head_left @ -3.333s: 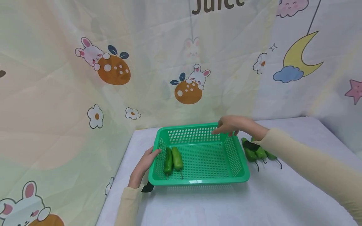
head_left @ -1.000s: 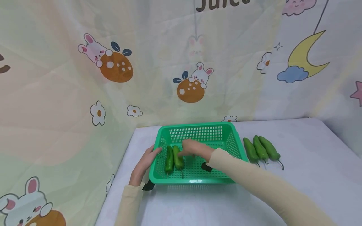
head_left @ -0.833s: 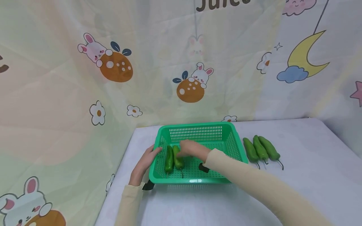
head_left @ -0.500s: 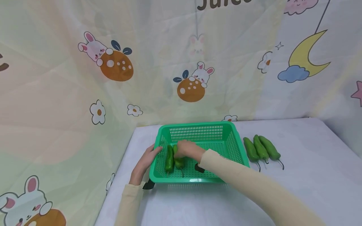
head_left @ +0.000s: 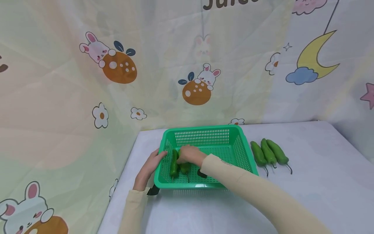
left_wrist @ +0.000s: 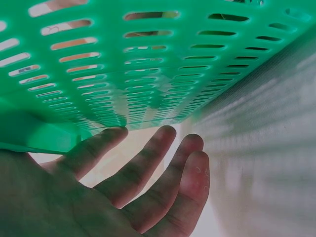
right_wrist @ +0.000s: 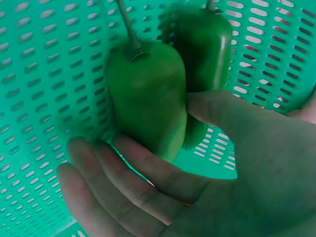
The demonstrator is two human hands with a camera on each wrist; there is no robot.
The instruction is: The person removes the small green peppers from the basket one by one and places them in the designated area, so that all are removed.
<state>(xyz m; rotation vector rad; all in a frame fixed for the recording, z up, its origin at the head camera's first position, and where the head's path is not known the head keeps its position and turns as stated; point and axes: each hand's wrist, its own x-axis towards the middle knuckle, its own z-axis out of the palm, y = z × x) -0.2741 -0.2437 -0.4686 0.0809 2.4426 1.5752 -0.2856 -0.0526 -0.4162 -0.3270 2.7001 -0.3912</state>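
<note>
A green plastic basket [head_left: 204, 186] with slotted walls stands on the table. Inside it, at the left end, two long green peppers lie side by side, stems toward the front. My right hand [head_left: 190, 154] reaches over them and holds the right one of the pair, a green pepper [right_wrist: 148, 94]. In the right wrist view its thumb lies between that pepper and the other green pepper [right_wrist: 205, 54], with the fingers on the opposite side. My left hand [head_left: 149, 167] grips the basket's left rim, thumb over the edge; its fingers [left_wrist: 138, 170] stretch along outside the wall.
Three green peppers [head_left: 268, 152] lie close together on the white table [head_left: 315, 182], right of the basket. A printed cloth [head_left: 163, 65] with rabbits and a moon hangs behind and at the left of the table.
My right hand has come from above the basket's back right corner down to the peppers at its left end, and lately a little further left around one. The left hand stays at the rim.
</note>
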